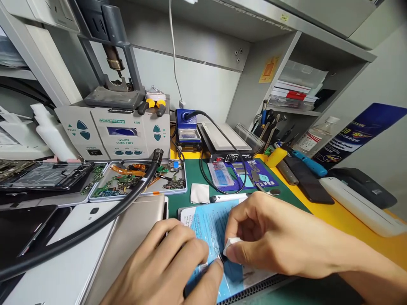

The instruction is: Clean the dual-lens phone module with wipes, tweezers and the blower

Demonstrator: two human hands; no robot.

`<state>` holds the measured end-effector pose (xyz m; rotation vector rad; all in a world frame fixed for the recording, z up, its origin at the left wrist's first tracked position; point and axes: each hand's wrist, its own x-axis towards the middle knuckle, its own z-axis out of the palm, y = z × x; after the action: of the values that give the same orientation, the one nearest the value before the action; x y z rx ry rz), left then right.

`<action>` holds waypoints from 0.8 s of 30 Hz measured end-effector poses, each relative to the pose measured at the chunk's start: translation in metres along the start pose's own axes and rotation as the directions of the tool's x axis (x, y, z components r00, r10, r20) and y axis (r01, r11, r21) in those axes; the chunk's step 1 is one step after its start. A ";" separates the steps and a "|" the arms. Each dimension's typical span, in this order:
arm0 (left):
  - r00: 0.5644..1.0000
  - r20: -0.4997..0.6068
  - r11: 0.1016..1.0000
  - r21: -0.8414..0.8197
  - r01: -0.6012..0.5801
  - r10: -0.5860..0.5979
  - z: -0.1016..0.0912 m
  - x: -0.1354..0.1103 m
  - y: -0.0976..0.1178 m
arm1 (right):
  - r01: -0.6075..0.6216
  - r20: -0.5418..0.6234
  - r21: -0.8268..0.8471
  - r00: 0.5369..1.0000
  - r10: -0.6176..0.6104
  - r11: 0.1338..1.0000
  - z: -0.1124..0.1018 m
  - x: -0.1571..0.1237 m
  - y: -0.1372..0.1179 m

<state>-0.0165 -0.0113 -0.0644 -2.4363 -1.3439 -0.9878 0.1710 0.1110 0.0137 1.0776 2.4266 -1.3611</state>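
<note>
White pad [231,244] pinched in right hand [273,237], down on the blue-filmed device [206,224] on the green mat [190,173].
Pad sits just right of the left hand [171,262] thumb tip; right hand is nearer. Device's long axis runs away from the wearer. Left fingers curled together, thumb on the film, grip hidden. Dark speck between the thumbs is unclear.

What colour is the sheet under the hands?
The sheet is light blue with dark print; the head view shows it.
</note>
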 end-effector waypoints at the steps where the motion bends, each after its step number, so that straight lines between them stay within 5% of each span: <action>1: 1.000 -0.012 1.000 0.000 -0.014 0.014 0.001 0.000 -0.001 | -0.006 0.002 -0.002 1.000 0.006 1.000 -0.001 0.000 0.000; 16: 0.993 -0.073 0.988 0.131 -0.081 0.091 0.007 -0.003 -0.005 | -0.036 0.066 0.023 0.997 0.035 0.999 -0.008 -0.001 -0.001; 21: 0.981 -0.110 0.987 -0.018 0.157 -0.158 0.008 0.002 0.001 | -0.012 -0.039 0.025 0.999 0.013 1.000 -0.001 -0.004 -0.001; 24: 0.969 -0.143 0.979 -0.063 0.193 -0.200 0.009 0.003 0.003 | -0.022 -0.033 0.019 0.999 0.022 1.000 0.003 -0.002 -0.001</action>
<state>-0.0085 -0.0066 -0.0688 -2.2422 -1.5480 -1.2363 0.1713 0.1073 0.0135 1.1371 2.4230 -1.3719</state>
